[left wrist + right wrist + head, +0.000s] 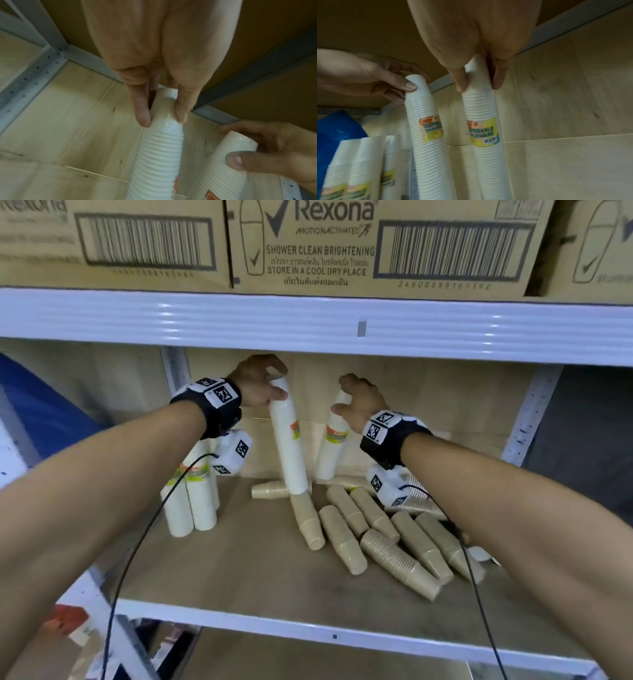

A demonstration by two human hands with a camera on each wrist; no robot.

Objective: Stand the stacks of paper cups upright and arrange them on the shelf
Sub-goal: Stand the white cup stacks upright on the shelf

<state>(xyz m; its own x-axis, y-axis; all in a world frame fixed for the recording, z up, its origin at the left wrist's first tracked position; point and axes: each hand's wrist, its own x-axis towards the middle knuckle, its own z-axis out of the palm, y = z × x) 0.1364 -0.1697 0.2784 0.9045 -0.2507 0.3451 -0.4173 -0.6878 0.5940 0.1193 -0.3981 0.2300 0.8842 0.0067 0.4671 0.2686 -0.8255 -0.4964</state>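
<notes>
Two tall white cup stacks stand near the back of the shelf (239, 583). My left hand (262, 385) grips the top of the left white stack (289, 450), thumb and fingers pinching its top cup (164, 108). My right hand (359, 402) grips the top of the right white stack (334, 440), which leans a little against the back wall; its label (483, 132) reads "Disposable Tableware". Both stacks also show in the right wrist view, the left one (428, 135) beside the right one. Several brown cup stacks (376, 539) lie on their sides on the shelf board.
Three white stacks (191, 501) stand upright at the shelf's left, by the corner post. The upper shelf beam (308, 326) hangs low over my hands, with cardboard boxes (342, 244) on it. A blue bag (44, 412) lies beyond the left post. Bare board lies in front at left.
</notes>
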